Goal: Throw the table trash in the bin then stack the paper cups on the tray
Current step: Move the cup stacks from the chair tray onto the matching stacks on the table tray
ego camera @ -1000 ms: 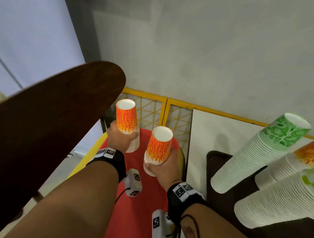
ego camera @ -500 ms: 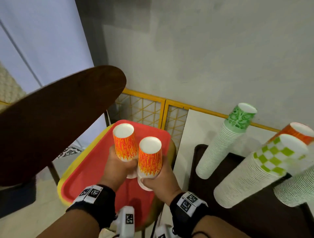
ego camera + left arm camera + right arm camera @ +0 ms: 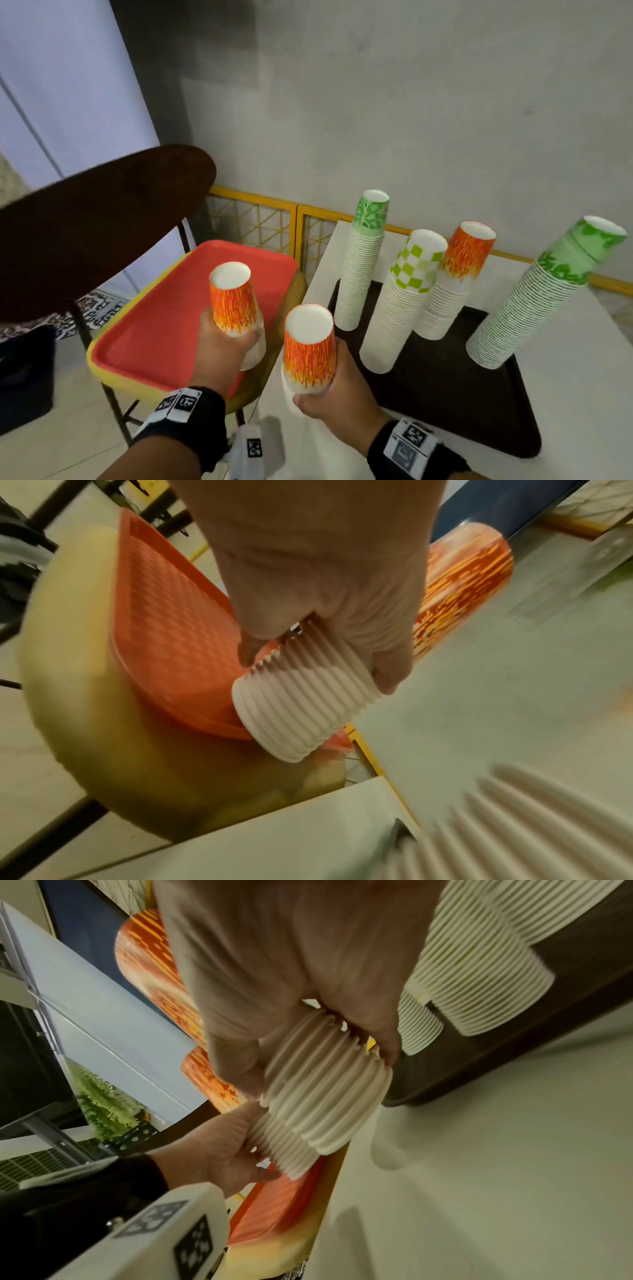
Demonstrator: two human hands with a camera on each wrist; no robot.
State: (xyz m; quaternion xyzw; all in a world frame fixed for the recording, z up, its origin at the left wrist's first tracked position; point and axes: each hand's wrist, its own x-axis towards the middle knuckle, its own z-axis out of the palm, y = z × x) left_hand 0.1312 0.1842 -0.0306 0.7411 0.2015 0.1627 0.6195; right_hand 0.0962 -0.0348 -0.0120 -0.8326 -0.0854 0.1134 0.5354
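White table top (image 3: 582,394), cut off at the right and lower edges of the head view. On it, a dark brown rectangular tray (image 3: 445,387), near corner partly hidden behind the right wrist band. Standing on that tray, four tall stacks of upturned paper cups: a green-leaf-topped stack (image 3: 534,308) at far right, leaning, its top blurred; a green-checked stack (image 3: 400,305); an orange-flame-topped stack (image 3: 452,287) partly hidden behind the checked one; a green-swirl-topped stack (image 3: 363,267) at the back. Bases crowded in the right wrist view, hard to tell apart there.

Left of the table, a red plastic tray (image 3: 164,325) lying on a yellow one (image 3: 102,370), near edge hidden by the left forearm. Dark brown curved board (image 3: 96,226) at far left, cut off by the frame.

Left hand (image 3: 222,356) wrapped round a short stack of orange-flame paper cups (image 3: 236,301), held upturned over the red tray's right part; fingers curled about the ribbed white rims, fingertips hidden in the head view. Right hand (image 3: 342,394) clasped likewise round a second short stack of orange-flame paper cups (image 3: 310,349), over the table's left edge, just beside the brown tray; lowest rims blurred. Both wrist views smeared.
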